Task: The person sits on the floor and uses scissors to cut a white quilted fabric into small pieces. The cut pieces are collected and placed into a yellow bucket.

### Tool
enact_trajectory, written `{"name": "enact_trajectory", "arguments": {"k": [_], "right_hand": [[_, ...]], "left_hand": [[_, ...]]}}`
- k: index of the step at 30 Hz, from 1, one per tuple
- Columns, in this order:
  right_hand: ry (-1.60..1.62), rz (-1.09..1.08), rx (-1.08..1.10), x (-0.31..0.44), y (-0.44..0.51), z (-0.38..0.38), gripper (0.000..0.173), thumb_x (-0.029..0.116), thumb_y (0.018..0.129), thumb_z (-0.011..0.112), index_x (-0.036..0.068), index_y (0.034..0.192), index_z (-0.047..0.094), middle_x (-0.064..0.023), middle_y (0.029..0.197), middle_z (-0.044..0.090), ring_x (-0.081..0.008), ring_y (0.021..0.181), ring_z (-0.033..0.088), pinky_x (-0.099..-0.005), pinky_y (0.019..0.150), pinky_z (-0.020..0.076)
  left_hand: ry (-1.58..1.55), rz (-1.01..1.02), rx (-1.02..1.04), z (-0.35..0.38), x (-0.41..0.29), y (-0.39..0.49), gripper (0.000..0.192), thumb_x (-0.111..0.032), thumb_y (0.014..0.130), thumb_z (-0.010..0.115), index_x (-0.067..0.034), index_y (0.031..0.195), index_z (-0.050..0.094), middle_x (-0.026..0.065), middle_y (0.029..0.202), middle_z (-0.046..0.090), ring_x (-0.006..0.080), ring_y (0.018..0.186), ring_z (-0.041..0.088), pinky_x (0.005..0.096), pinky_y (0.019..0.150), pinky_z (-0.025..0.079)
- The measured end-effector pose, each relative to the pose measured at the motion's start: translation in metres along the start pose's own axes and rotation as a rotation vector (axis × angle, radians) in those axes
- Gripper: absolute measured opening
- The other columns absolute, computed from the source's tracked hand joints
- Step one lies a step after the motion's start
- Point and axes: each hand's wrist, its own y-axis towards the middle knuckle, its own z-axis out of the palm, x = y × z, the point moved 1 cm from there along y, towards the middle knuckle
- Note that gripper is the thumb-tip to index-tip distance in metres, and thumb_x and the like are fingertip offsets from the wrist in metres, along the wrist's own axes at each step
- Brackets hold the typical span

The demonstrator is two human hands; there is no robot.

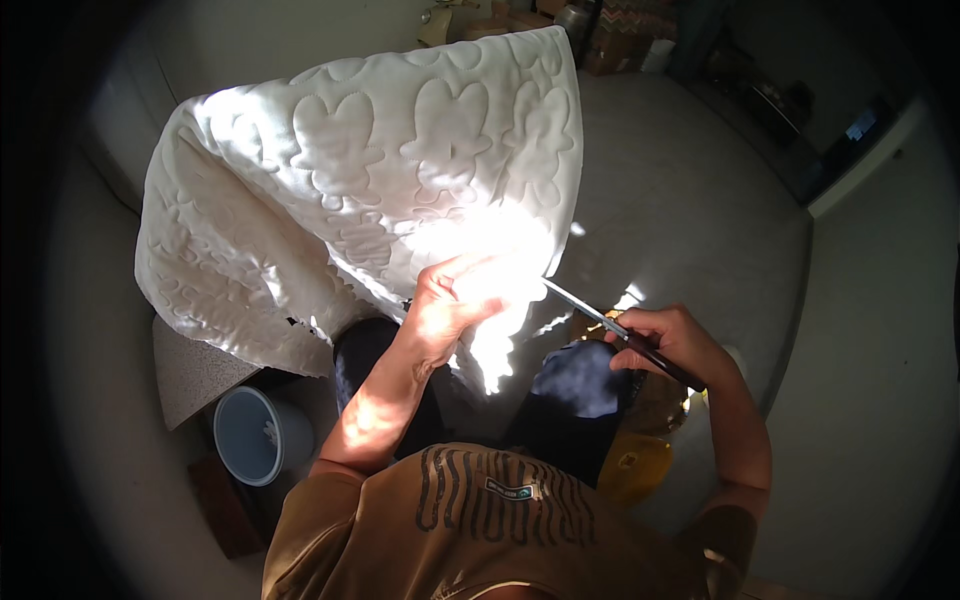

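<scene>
A white quilted cloth [450, 142], stitched with rounded animal shapes, spreads over the upper left and hangs down between my knees. My left hand [454, 300] grips its edge near the middle; glare washes out the fingertips and the cloth there. In my right hand [660, 337] is a thin metal rod-like tool [585, 304] with a dark brown handle. Its far end reaches the quilt's bright right edge, close to my left fingers. Whether that tip touches the cloth cannot be told in the glare.
A light blue bucket [281, 435] stands at lower left beneath a speckled tabletop corner [191, 367]. A yellow plastic object [637, 465] lies beside my right thigh. Cardboard boxes [611, 52] stand against the back. A wall [862, 315] runs along the right.
</scene>
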Motion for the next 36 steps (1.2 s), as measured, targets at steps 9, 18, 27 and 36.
{"name": "enact_trajectory", "arguments": {"k": [9, 18, 27, 36], "right_hand": [[0.032, 0.020, 0.100, 0.015, 0.001, -0.014, 0.023, 0.009, 0.090, 0.080, -0.002, 0.102, 0.064, -0.0043, 0.071, 0.062, -0.0195, 0.093, 0.078, -0.0244, 0.062, 0.0511], [0.016, 0.007, -0.030, -0.023, -0.001, 0.008, 0.027, 0.016, 0.086, 0.084, 0.008, 0.106, 0.068, -0.0021, 0.081, 0.070, -0.0121, 0.078, 0.075, -0.0244, 0.064, 0.0512], [0.852, 0.340, 0.030, -0.042, 0.002, 0.054, 0.020, 0.013, 0.097, 0.072, 0.009, 0.116, 0.070, 0.0013, 0.075, 0.071, -0.0037, 0.057, 0.057, -0.0171, 0.052, 0.0433], [0.878, -0.169, -0.051, -0.036, 0.014, 0.123, 0.045, 0.034, 0.105, 0.062, -0.005, 0.126, 0.056, -0.0002, 0.070, 0.053, -0.0063, 0.055, 0.051, -0.0218, 0.051, 0.0418]], "left_hand": [[-0.034, -0.016, 0.008, -0.001, 0.001, 0.000, 0.055, 0.009, 0.086, 0.072, 0.005, 0.139, 0.059, 0.0115, 0.123, 0.072, 0.0170, 0.110, 0.070, 0.0292, 0.094, 0.057], [-0.062, -0.062, 0.023, -0.001, -0.001, 0.001, 0.055, 0.010, 0.085, 0.072, 0.005, 0.139, 0.059, 0.0110, 0.120, 0.073, 0.0160, 0.106, 0.070, 0.0282, 0.091, 0.057], [-0.053, -0.074, -0.030, -0.004, 0.008, 0.002, 0.058, 0.010, 0.084, 0.074, 0.004, 0.140, 0.058, 0.0106, 0.117, 0.073, 0.0115, 0.100, 0.070, 0.0239, 0.083, 0.057], [-0.078, 0.067, -0.041, 0.002, 0.014, 0.001, 0.065, 0.008, 0.083, 0.076, 0.004, 0.144, 0.053, 0.0129, 0.126, 0.069, 0.0162, 0.107, 0.070, 0.0265, 0.088, 0.058]]}}
